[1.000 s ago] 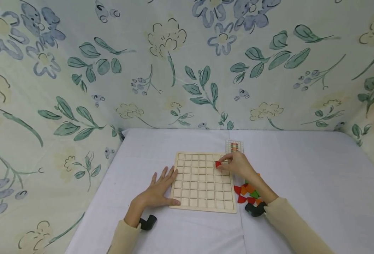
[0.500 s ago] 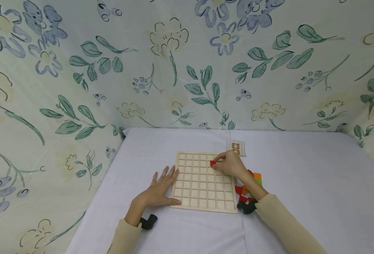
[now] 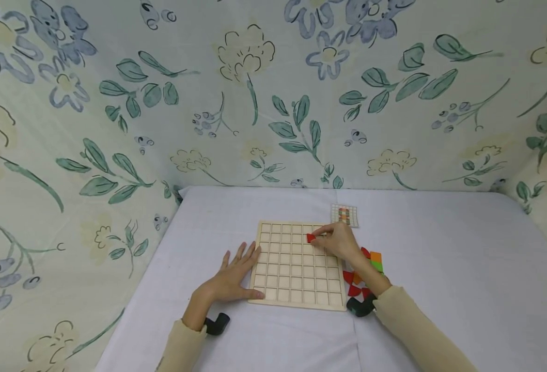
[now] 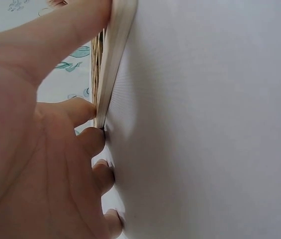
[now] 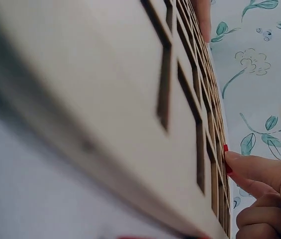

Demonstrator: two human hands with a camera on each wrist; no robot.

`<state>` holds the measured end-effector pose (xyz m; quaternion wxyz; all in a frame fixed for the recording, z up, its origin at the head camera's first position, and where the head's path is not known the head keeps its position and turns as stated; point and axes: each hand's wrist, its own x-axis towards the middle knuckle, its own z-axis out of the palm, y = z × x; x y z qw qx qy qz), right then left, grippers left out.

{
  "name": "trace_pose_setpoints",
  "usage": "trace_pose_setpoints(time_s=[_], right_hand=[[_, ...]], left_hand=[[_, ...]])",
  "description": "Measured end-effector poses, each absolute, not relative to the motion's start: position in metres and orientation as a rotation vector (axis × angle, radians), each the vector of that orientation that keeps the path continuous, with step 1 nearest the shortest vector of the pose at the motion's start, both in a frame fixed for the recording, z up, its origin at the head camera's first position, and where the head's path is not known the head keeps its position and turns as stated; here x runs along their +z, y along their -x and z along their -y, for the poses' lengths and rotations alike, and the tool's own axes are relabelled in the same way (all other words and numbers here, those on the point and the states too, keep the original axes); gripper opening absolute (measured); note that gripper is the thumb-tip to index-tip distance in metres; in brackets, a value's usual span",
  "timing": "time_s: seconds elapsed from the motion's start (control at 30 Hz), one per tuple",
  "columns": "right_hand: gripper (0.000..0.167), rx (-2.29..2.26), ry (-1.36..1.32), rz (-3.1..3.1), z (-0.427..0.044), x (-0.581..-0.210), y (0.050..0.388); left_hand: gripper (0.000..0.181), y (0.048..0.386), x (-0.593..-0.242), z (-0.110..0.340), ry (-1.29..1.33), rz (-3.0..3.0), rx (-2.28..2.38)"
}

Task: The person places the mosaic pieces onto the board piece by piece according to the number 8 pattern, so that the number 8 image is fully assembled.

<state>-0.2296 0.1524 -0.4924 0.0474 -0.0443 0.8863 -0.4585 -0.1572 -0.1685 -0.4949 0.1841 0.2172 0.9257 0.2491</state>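
A wooden grid board (image 3: 296,283) with square cells lies flat on the white cloth. Between thumb and index finger my right hand (image 3: 340,241) pinches a small red piece (image 3: 310,238) at a cell in the board's upper part. The right wrist view shows the red piece (image 5: 226,158) at the grid, its lower part hidden by the fingertips. My left hand (image 3: 231,279) lies with fingers spread along the board's left edge. In the left wrist view the thumb and index finger touch the board's side (image 4: 114,64), while the other fingertips rest on the cloth.
Right of the board lie loose red, orange and green pieces (image 3: 349,277), partly hidden under the right forearm. A small pattern card (image 3: 351,213) with a printed grid lies beyond the board's upper right corner. A flowered cloth (image 3: 301,103) hangs behind the table.
My right hand has moved slightly left across the board with the red piece, then stayed nearly still over the last half second. The left hand has kept its place.
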Motion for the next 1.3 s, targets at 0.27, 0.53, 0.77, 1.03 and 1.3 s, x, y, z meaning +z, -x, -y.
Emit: trace_pose_setpoints(time_s=[0.27, 0.53, 0.77, 1.03, 1.3], right_hand=[[0.016, -1.423, 0.134, -2.698, -0.148, -0.493, 0.23], [0.018, -1.417, 0.086, -2.687, -0.144, -0.492, 0.23], [0.02, -1.445, -0.007, -2.64, -0.142, -0.493, 0.228], [0.023, -1.492, -0.05, -2.583, -0.146, -0.49, 0.228], [0.031, -1.455, -0.161, -2.582, -0.186, -0.474, 0.218]], left_hand=[[0.121, 0.158, -0.497, 0.17, -0.602, -2.602, 0.68], [0.12, 0.159, -0.5, 0.17, -0.606, -2.616, 0.7], [0.12, 0.157, -0.498, 0.169, -0.613, -2.609, 0.697], [0.119, 0.158, -0.496, 0.169, -0.613, -2.618, 0.694], [0.119, 0.157, -0.496, 0.169, -0.608, -2.612, 0.701]])
